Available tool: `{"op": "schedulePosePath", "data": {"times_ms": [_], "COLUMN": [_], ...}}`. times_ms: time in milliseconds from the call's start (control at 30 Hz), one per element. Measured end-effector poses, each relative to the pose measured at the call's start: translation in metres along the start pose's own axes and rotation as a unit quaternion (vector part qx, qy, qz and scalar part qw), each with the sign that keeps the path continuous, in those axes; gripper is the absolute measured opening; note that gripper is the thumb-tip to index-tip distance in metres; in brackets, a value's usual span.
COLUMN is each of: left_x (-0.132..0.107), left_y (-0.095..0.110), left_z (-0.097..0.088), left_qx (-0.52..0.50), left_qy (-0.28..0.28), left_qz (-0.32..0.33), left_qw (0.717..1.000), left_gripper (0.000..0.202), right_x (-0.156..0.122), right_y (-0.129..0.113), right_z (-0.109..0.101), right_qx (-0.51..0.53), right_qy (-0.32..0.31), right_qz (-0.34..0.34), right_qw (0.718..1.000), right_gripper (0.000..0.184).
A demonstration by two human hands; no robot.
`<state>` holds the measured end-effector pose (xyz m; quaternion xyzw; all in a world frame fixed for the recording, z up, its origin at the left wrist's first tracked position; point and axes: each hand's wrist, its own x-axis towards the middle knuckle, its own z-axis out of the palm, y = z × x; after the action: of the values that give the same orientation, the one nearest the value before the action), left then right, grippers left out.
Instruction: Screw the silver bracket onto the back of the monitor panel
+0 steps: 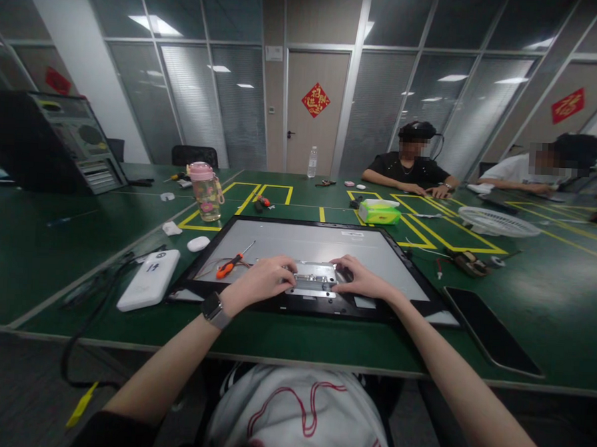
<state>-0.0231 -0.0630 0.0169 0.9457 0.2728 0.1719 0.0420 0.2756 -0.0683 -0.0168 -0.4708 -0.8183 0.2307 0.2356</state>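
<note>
A flat display panel (297,240) with a black frame lies face down on the green table, its grey back showing. Near its front edge sits a silver metal bracket (315,278). My left hand (268,275) grips the bracket's left end with bent fingers, a watch on the wrist. At the right end, my right hand (360,278) curls its thumb and fingers round the bracket's edge. An orange-handled screwdriver (230,265) rests on the panel left of my left hand, beside some thin wires.
Left of the panel lie a white power bank (149,280) and cables. Behind stand a pink-lidded bottle (206,192) and a green tissue pack (379,212). A black phone (490,330) lies right. A computer case (52,140) stands far left; people sit at the far right.
</note>
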Motion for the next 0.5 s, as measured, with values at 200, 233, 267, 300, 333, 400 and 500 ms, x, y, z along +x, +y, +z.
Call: {"op": "schedulePosePath", "data": {"times_ms": [200, 233, 267, 300, 333, 400, 500], "left_x": [0.0006, 0.0011, 0.0017, 0.0023, 0.0028, 0.0036, 0.0037], "left_y": [-0.0018, -0.0018, -0.0017, -0.0016, -0.0015, -0.0016, -0.0025], "left_z": [0.0007, 0.0006, 0.0006, 0.0006, 0.0007, 0.0010, 0.0010], "left_qx": [0.014, 0.013, 0.012, 0.010, 0.008, 0.009, 0.014], "left_qy": [0.011, 0.012, 0.012, 0.010, 0.009, 0.008, 0.006], "left_qz": [0.014, 0.014, 0.013, 0.013, 0.013, 0.013, 0.018], "left_qw": [1.000, 1.000, 1.000, 1.000, 1.000, 1.000, 1.000], "left_gripper": [0.014, 0.014, 0.013, 0.013, 0.013, 0.013, 0.013], "right_x": [-0.0017, -0.0021, -0.0025, -0.0029, -0.0032, -0.0034, -0.0027], "right_y": [-0.0055, -0.0067, -0.0078, -0.0087, -0.0093, -0.0094, -0.0074], "right_z": [-0.0008, -0.0009, -0.0009, -0.0009, -0.0007, -0.0001, 0.0009], "right_qx": [-0.014, -0.017, -0.019, -0.020, -0.020, -0.019, -0.013], "right_qy": [0.001, 0.001, 0.000, 0.000, 0.001, 0.006, 0.014], "right_qz": [0.001, 0.003, 0.006, 0.009, 0.011, 0.010, 0.004], "right_qw": [1.000, 1.000, 1.000, 1.000, 1.000, 1.000, 1.000], "right_gripper": [0.064, 0.064, 0.063, 0.062, 0.061, 0.058, 0.055]}}
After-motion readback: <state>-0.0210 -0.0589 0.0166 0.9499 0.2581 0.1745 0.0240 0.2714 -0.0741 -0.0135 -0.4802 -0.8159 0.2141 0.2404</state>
